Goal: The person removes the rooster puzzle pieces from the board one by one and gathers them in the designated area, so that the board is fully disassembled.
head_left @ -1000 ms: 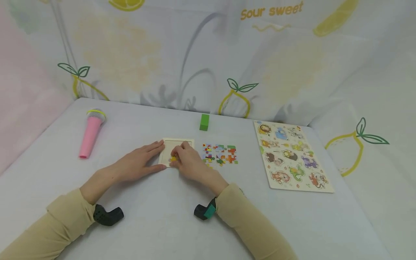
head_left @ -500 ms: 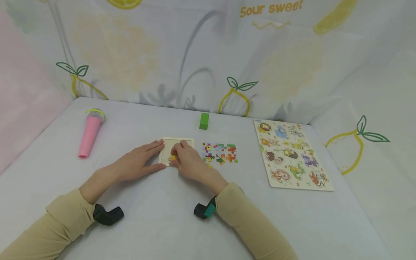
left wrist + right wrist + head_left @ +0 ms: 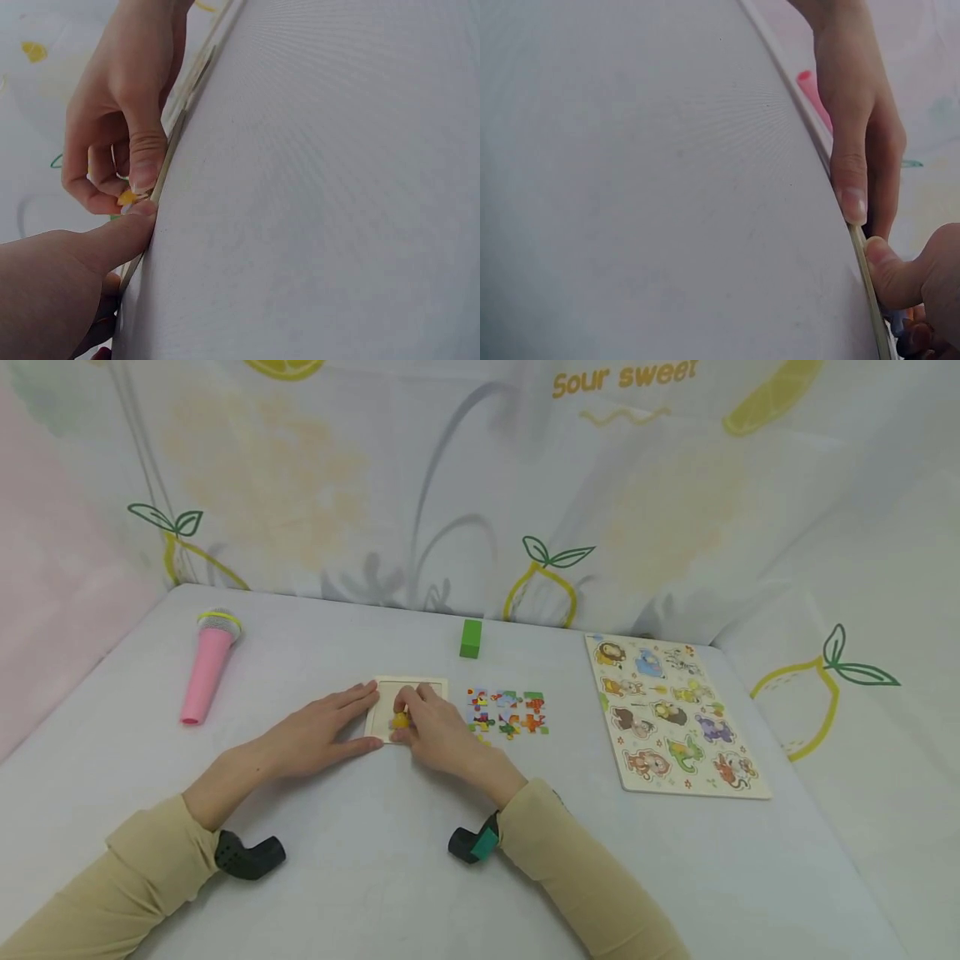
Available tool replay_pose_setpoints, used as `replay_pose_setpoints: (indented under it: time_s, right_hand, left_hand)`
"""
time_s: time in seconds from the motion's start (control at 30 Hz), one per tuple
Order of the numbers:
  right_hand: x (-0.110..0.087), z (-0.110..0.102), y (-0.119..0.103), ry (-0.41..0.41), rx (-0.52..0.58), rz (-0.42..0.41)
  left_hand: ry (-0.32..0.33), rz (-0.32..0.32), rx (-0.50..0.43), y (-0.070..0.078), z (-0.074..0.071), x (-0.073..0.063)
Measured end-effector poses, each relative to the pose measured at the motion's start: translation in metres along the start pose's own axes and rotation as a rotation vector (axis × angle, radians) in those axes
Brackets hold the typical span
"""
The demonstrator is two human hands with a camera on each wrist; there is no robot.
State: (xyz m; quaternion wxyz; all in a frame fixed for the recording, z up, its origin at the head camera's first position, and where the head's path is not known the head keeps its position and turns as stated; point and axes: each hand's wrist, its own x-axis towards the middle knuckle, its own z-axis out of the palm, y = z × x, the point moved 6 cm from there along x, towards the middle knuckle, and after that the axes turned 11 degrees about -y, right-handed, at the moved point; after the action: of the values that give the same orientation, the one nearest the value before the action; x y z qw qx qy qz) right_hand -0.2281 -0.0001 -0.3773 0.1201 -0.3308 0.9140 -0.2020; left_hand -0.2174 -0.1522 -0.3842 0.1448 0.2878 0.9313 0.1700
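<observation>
A small pale wooden puzzle tray [image 3: 384,703] lies mid-table in the head view. My left hand [image 3: 318,733] rests at its left side, fingers extended, fingertips and thumb touching the rim. Over the tray, my right hand [image 3: 441,733] pinches a yellow jigsaw piece [image 3: 400,721] between thumb and curled fingers, near the tray's lower left. In the left wrist view that piece [image 3: 127,198] shows just beside my left thumb; the fingers hide most of it. Just right of the tray, several colourful jigsaw pieces [image 3: 508,702] lie in rows, some partly behind my right hand.
A green block [image 3: 470,639] stands behind the loose pieces. Toward the left back lies a pink toy microphone [image 3: 207,675]. On the right is a wooden animal puzzle board [image 3: 660,735]. White cloth covers the table [image 3: 360,877], with a lemon-print curtain [image 3: 420,485] behind it.
The right fingers have shifted slightly on the yellow piece, and it looks turned or tilted a little over the tray. My left hand has stayed at the rim.
</observation>
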Motion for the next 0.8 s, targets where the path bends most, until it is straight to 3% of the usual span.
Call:
replay_pose_setpoints:
  time_s: [0.8]
  right_hand:
    - [-0.0005, -0.0014, 0.0003, -0.011, 0.001, -0.045]
  left_hand:
    - [-0.011, -0.007, -0.023, 0.001, -0.0013, -0.0014]
